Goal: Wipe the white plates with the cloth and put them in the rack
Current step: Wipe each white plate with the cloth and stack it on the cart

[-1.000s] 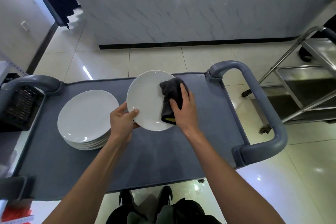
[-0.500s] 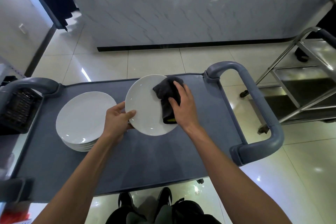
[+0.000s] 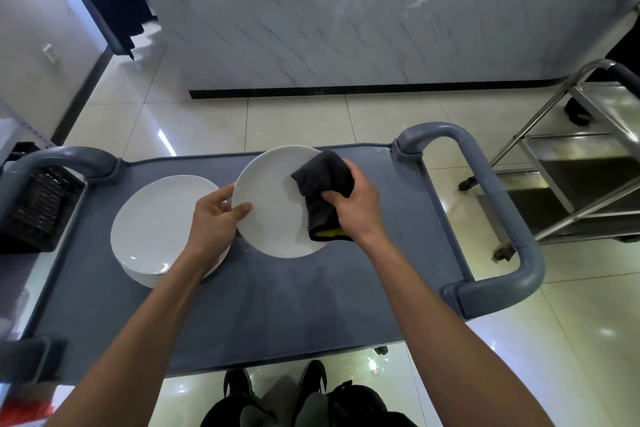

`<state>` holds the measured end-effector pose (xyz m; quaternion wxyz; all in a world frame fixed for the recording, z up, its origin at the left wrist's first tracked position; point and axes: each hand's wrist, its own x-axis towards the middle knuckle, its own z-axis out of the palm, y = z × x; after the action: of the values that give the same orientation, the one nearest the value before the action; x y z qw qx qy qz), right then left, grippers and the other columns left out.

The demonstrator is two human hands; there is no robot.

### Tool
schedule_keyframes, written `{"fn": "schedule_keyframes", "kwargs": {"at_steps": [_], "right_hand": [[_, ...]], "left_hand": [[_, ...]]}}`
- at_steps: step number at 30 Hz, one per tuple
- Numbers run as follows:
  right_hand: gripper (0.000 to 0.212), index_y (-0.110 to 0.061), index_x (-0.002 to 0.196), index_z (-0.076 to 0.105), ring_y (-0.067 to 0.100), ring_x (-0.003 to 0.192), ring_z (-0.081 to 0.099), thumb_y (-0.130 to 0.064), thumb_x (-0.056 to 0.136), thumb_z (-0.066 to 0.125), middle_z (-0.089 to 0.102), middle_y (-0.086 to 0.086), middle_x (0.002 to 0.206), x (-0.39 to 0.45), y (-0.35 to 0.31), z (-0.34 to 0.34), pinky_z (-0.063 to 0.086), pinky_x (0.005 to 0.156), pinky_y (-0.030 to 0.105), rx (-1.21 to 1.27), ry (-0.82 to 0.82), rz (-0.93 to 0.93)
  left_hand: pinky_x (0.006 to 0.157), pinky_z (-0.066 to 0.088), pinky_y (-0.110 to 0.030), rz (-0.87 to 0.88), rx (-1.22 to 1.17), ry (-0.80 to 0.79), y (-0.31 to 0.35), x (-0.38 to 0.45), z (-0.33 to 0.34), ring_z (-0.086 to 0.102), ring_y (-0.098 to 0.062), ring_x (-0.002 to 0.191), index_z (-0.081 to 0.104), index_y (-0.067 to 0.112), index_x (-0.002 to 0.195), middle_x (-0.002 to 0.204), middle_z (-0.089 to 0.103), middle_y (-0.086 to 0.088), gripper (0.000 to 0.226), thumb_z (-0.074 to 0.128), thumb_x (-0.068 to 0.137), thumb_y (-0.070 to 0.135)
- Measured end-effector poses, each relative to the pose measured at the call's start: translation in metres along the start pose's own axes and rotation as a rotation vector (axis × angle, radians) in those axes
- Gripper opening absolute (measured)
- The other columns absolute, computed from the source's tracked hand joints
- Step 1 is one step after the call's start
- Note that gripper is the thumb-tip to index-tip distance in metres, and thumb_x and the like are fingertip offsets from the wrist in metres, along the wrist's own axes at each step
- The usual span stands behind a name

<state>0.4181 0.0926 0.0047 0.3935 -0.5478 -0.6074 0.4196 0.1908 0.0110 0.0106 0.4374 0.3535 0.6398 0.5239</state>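
The left hand (image 3: 216, 215) grips the left edge of a white plate (image 3: 273, 204), thumb on the face and fingers curled behind the rim. The plate is held tilted above the grey worktop (image 3: 277, 305) of a cart, its face turned up toward the camera. The right hand (image 3: 356, 208) clutches a dark cloth (image 3: 322, 191), fingers curled round it, and presses it on the right part of the plate's face. The cloth covers the plate's right rim from the far edge down to the near right, and a yellow patch shows at its near end. The two hands are apart, one on each side of the plate.

To the left, a stack (image 3: 162, 229) of white plates sits on the worktop; the left wrist crosses over its right edge, and the held plate overlaps its far right side in this view. Whether they touch cannot be told.

A black crate (image 3: 38, 208) with a slatted wall stands just beyond the left end of the cart, beside the left handle (image 3: 62, 158). The right handle (image 3: 485, 191) loops out at the right end. Farther right stands a steel trolley (image 3: 571, 163) on the tiled floor. Dark shoes (image 3: 273, 381) show under the near edge of the cart. A marbled wall rises at the far side.
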Motion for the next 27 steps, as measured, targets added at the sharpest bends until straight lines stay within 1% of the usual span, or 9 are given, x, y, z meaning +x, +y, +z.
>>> {"fn": "schedule_keyframes", "kwargs": {"at_steps": [4, 6, 10, 13, 18, 20, 22, 24, 27], "right_hand": [[0.04, -0.022, 0.116, 0.066, -0.008, 0.092, 0.062, -0.001, 0.082, 0.071, 0.071, -0.015, 0.1, -0.005, -0.003, 0.003, 0.046, 0.076, 0.011, 0.026, 0.054, -0.012], [0.039, -0.021, 0.114, 0.066, -0.006, 0.092, 0.063, 0.0, 0.082, 0.071, 0.071, -0.014, 0.099, -0.007, -0.006, 0.003, 0.047, 0.075, 0.011, 0.043, 0.07, -0.033], [0.035, -0.022, 0.11, 0.066, 0.001, 0.092, 0.064, 0.0, 0.082, 0.071, 0.071, -0.012, 0.097, -0.013, -0.009, 0.003, 0.052, 0.079, 0.02, 0.053, 0.089, -0.072], [0.037, -0.022, 0.11, 0.065, 0.009, 0.094, 0.064, 0.0, 0.081, 0.068, 0.07, -0.009, 0.098, -0.017, -0.007, 0.002, 0.054, 0.083, 0.031, 0.028, 0.122, -0.139], [0.045, -0.018, 0.114, 0.063, 0.021, 0.099, 0.061, 0.008, 0.078, 0.06, 0.066, -0.003, 0.104, -0.023, -0.001, -0.001, 0.052, 0.087, 0.041, -0.086, 0.19, -0.268], [0.046, -0.012, 0.115, 0.063, 0.024, 0.098, 0.059, 0.012, 0.076, 0.059, 0.065, -0.001, 0.106, -0.025, 0.002, -0.003, 0.051, 0.087, 0.042, -0.133, 0.233, -0.319], [0.045, -0.008, 0.115, 0.063, 0.025, 0.095, 0.058, 0.014, 0.076, 0.058, 0.064, 0.0, 0.104, -0.028, 0.004, -0.006, 0.05, 0.084, 0.038, -0.175, 0.263, -0.363], [0.044, -0.006, 0.114, 0.063, 0.025, 0.092, 0.056, 0.015, 0.076, 0.058, 0.064, 0.001, 0.103, -0.03, 0.007, -0.007, 0.048, 0.082, 0.034, -0.22, 0.277, -0.412], [0.042, -0.009, 0.112, 0.063, 0.023, 0.094, 0.055, 0.014, 0.078, 0.057, 0.064, 0.001, 0.106, -0.034, 0.011, -0.009, 0.045, 0.083, 0.026, -0.251, 0.254, -0.48]], "left_hand": [[0.059, 0.057, -0.029, -0.011, -0.001, 0.02, -0.005, 0.002, 0.001, 0.071, -0.015, 0.078, 0.071, 0.028, 0.11, 0.088, 0.077, 0.004, 0.034, 0.063, 0.094, -0.001], [0.064, 0.059, -0.03, -0.029, -0.012, 0.024, -0.008, 0.004, 0.001, 0.071, -0.016, 0.085, 0.07, 0.023, 0.114, 0.095, 0.077, 0.004, 0.032, 0.063, 0.095, 0.0], [0.073, 0.062, -0.035, -0.053, -0.026, 0.019, -0.012, 0.007, 0.0, 0.069, -0.023, 0.1, 0.068, 0.015, 0.124, 0.11, 0.074, -0.001, 0.031, 0.063, 0.096, 0.004], [0.079, 0.062, -0.037, -0.094, -0.048, 0.006, -0.012, 0.007, 0.003, 0.069, -0.027, 0.103, 0.069, 0.013, 0.121, 0.11, 0.074, -0.003, 0.026, 0.061, 0.098, 0.006], [0.092, 0.056, -0.053, -0.218, -0.129, 0.026, -0.009, 0.006, 0.011, 0.067, -0.033, 0.109, 0.072, 0.019, 0.114, 0.114, 0.073, -0.01, 0.028, 0.049, 0.102, 0.011], [0.092, 0.055, -0.056, -0.347, -0.247, 0.065, -0.009, 0.005, 0.012, 0.065, -0.033, 0.114, 0.067, 0.018, 0.119, 0.122, 0.069, -0.01, 0.026, 0.049, 0.101, 0.025], [0.088, 0.057, -0.057, -0.503, -0.3, 0.052, -0.01, 0.003, 0.011, 0.064, -0.035, 0.114, 0.06, 0.012, 0.125, 0.126, 0.064, -0.012, 0.043, 0.051, 0.1, 0.046], [0.082, 0.059, -0.053, -0.63, -0.276, -0.033, -0.009, 0.001, 0.011, 0.067, -0.035, 0.11, 0.057, 0.007, 0.126, 0.122, 0.067, -0.014, 0.066, 0.047, 0.096, 0.065], [0.081, 0.053, -0.044, -0.739, -0.284, -0.165, -0.005, 0.001, 0.014, 0.07, -0.035, 0.108, 0.061, 0.007, 0.12, 0.115, 0.074, -0.014, 0.08, 0.04, 0.09, 0.077]]}}
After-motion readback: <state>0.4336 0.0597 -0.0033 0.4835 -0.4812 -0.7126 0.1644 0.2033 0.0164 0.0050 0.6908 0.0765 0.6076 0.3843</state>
